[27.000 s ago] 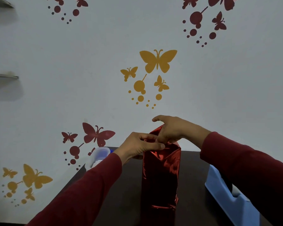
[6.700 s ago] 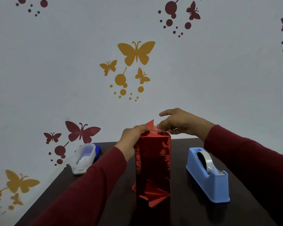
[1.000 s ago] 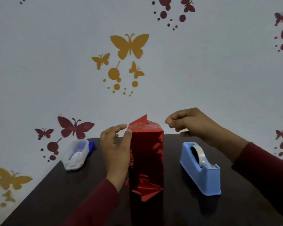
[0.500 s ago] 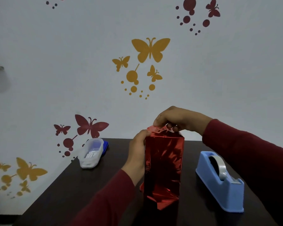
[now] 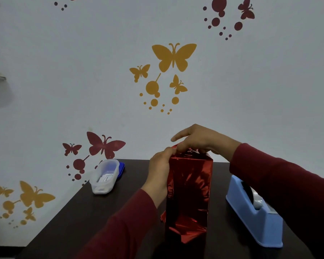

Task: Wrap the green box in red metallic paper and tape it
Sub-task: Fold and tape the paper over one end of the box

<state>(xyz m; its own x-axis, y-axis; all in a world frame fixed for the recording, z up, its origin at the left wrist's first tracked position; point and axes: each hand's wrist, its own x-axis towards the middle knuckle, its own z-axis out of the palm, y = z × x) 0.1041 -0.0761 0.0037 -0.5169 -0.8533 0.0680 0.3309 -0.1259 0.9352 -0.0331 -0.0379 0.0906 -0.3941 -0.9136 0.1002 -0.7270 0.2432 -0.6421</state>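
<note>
From the head camera, the box [image 5: 189,193] stood upright near the middle of the dark table [image 5: 82,221], fully covered in red metallic paper [image 5: 190,176] (none of its green showed). A loose pointed flap of the paper stuck out at its base toward the viewer.

The left hand [image 5: 160,171] lay flat against the box's upper left side, its fingertips pinching the paper at the top left corner. The right hand [image 5: 198,140] rested over the top of the box, thumb and fingers pressed down on the folded paper there, forefinger stretched out to the left. Whether a strip of tape was under those fingers, I could not tell.

Just right of the box sat a blue tape dispenser [image 5: 254,215], partly hidden by the right sleeve [image 5: 281,184]. Well to the left, near the wall [image 5: 64,71] with its butterfly stickers, lay a clear plastic container [image 5: 104,176].
</note>
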